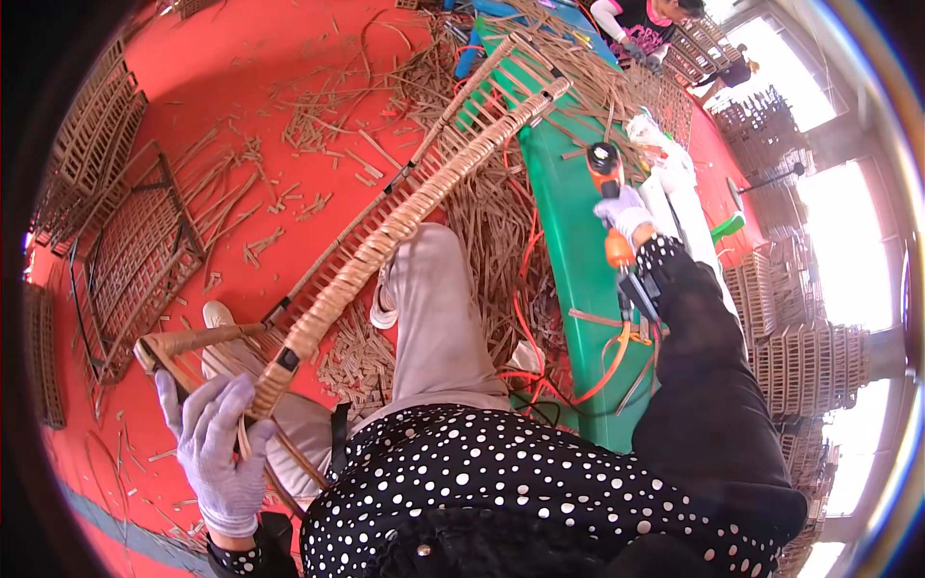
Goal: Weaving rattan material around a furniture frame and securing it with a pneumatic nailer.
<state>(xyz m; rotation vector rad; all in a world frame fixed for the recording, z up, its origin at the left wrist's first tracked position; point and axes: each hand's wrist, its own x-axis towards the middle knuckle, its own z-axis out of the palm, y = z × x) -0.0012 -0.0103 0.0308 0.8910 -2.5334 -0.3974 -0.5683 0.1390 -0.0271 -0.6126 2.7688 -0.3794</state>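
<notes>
My left hand, in a pale lilac work glove, grips the near corner of a woven rattan frame. The long, slatted frame slants up from there across my knee, its far end over the green bench. My right hand, gloved alike, is closed around an orange-and-black power tool above the green bench. An orange fitting shows below that hand. The tool's working tip is hard to make out.
Cut strips litter the red floor. An orange hose loops beside the bench. Woven panels stand at left, and stacked woven pieces rise at right. Another person works at the far end.
</notes>
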